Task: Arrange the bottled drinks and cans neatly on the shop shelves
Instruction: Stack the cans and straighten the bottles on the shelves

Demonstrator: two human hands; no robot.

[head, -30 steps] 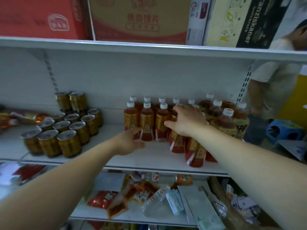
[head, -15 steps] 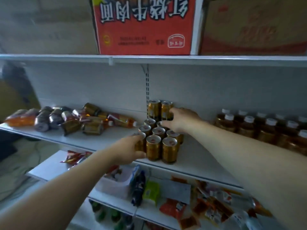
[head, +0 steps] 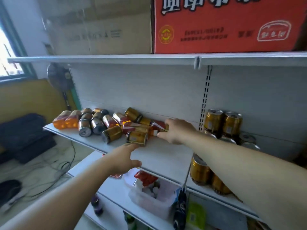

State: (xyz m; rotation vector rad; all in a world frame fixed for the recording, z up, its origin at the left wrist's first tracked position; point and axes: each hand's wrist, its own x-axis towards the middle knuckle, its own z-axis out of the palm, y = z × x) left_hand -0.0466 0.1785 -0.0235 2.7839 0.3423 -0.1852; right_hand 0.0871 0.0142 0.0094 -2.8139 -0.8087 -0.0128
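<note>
Right now, in the head view, you are dealing with the untidy end of the shelf [head: 166, 156]. A heap of cans and bottles [head: 106, 124] is lying toppled along the back panel, while the upright gold cans [head: 223, 122] are standing stacked just past the slotted post to your right. Your right hand [head: 176, 131] is hovering at the near end of that heap, its fingers lying across a red-labelled bottle [head: 157, 125] that is resting flat, and its thumb sitting just beside the bottle's white cap. Whether the grip is actually closing on the bottle I cannot tell. Your left hand [head: 123, 159] is hanging lower, at the shelf's front edge, released and carrying nothing. Its fingers are spread, and the forefinger tip is touching or just short of a gold can [head: 137, 137] lying on its side at the front of the heap. Above, a red carton [head: 224, 25] and a brown carton [head: 99, 30] are sitting on the top shelf, and a plastic tub [head: 154, 200] is sitting on the shelf below. By my reading you are in the picking-up step, with most of the tidying on this side not yet done. The next move is calling for a firm hold round the bottle's body and a lift clear of the neighbours leaning on it, so that nothing rolls toward the edge. After that comes setting it upright, and the left hand is looking well placed to steady that loose can.
</note>
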